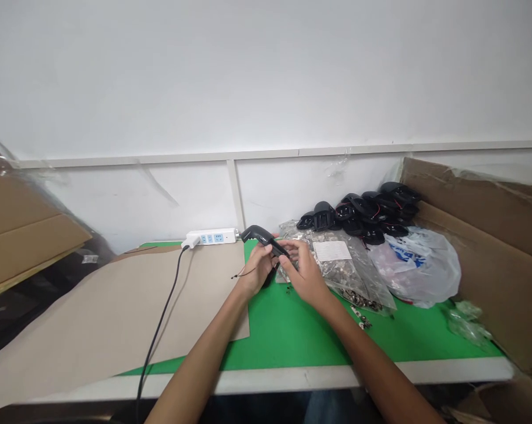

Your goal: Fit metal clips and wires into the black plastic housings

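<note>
A glossy black curved plastic housing (260,234) is held up over the green mat, its bent end pointing to the upper left. My left hand (258,268) grips its near side, fingers closed around it. On the other side, my right hand (302,265) is closed on the same housing, thumb along its lower edge. A thin dark wire (245,274) sticks out leftward past my left hand. Just right of my right hand lies a clear plastic bag (363,268) of small metal parts with a white label (332,251) on it.
Behind the bag is a heap of similar black housings (358,212), some with red wires. A white plastic bag (420,265) sits at right beside a cardboard box (478,235). Loose metal parts (362,321) lie on the green mat (288,341). Cardboard sheet (160,300) and power strip (215,236) are left.
</note>
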`<action>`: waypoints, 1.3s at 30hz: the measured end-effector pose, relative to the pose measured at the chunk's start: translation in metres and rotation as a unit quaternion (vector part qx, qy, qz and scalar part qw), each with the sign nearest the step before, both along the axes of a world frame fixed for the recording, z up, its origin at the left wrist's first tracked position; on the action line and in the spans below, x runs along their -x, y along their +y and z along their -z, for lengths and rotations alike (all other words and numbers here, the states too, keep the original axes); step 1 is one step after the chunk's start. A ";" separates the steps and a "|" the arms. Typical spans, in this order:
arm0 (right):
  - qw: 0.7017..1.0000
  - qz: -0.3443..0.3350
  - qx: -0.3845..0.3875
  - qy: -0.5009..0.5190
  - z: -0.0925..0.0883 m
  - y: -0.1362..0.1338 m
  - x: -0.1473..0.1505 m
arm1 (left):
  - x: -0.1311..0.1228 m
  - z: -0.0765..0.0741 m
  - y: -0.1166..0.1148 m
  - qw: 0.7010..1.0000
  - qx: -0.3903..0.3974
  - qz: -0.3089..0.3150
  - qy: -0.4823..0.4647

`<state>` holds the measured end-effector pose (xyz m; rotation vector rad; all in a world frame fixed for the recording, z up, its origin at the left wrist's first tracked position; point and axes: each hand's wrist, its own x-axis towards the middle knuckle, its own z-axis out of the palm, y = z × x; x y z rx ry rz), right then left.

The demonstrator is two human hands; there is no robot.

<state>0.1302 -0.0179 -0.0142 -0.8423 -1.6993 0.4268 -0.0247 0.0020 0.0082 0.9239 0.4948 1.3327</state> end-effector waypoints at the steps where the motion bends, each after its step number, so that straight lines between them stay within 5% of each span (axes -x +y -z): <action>1: 1.000 -0.024 0.011 0.016 -0.002 0.000 0.000 | -0.002 0.001 0.000 1.000 -0.005 -0.005 0.018; 13: 0.942 -0.164 0.189 0.221 -0.004 0.006 0.014 | -0.002 -0.005 -0.006 0.997 -0.008 -0.021 0.075; 18: 0.863 -0.241 0.306 0.322 -0.008 0.005 0.014 | 0.002 -0.005 -0.004 0.982 -0.043 -0.027 0.184; 20: 0.839 -0.260 0.317 0.358 -0.011 0.005 0.011 | 0.003 -0.002 0.000 0.977 -0.063 -0.041 0.202; 23: 0.840 -0.246 0.282 0.392 -0.019 0.011 -0.006 | 0.003 -0.001 0.005 0.973 -0.070 -0.047 0.215; 26: 0.882 -0.148 0.223 0.388 -0.038 0.024 -0.050 | 0.002 -0.005 0.005 0.966 -0.072 -0.062 0.239; 30: 0.957 0.172 0.078 0.222 -0.079 0.041 -0.134 | 0.002 -0.007 0.007 0.953 -0.077 -0.106 0.275; 34: 0.914 0.402 -0.019 -0.040 -0.114 0.053 -0.195 | 0.001 -0.003 0.010 0.941 -0.079 -0.124 0.303; 39: 0.862 0.466 0.054 -0.193 -0.125 0.072 -0.213 | -0.001 0.002 0.009 0.935 -0.090 -0.109 0.325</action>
